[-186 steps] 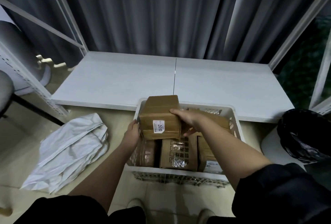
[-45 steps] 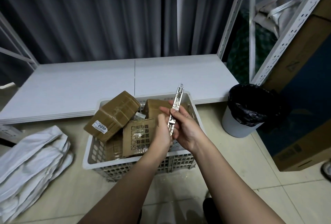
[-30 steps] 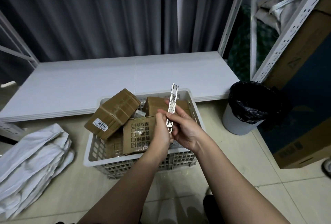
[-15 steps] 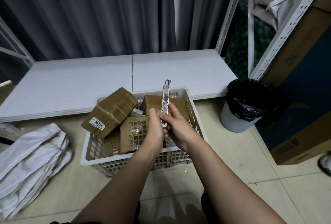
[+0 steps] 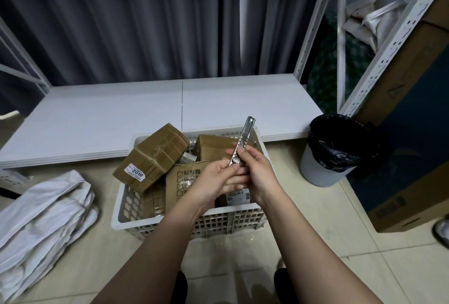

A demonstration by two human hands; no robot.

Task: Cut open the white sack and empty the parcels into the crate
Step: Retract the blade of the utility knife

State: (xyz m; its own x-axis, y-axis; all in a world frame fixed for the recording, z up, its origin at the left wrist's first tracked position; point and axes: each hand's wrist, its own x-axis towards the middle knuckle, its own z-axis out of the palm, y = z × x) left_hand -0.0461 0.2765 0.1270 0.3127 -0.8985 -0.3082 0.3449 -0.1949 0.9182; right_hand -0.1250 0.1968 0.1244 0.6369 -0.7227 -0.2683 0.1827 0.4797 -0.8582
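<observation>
Both hands meet above the near right part of the white crate (image 5: pixel 184 221), closed together on a slim metal utility knife (image 5: pixel 243 142). The right hand (image 5: pixel 258 173) wraps its lower body with fingers curled around it, while the left hand (image 5: pixel 213 180) pinches it from the left with thumb and fingertips; the upper end of the knife points up and away, tilted a little to the right. Over the last second and a half the knife has remained between the same two hands, only swinging from a right lean to near upright and back, which suggests the blade is being slid in or the tool otherwise adjusted rather than used. The brown parcels (image 5: pixel 151 155) lie piled in the crate, one tilted over the far left rim with a "2010" label facing the camera, and six seconds ago the hands were arranging boxes there. The white sack (image 5: pixel 46 211) lies slack and crumpled on the floor to the left, well apart from the crate, so cutting and emptying appear finished. Whether any blade protrudes from the knife cannot be made out, and its lower end is hidden inside the hands. The sack runs off the left edge, the hands cover part of the crate's contents, and a black-lined bin (image 5: pixel 340 150) stands to the right.
</observation>
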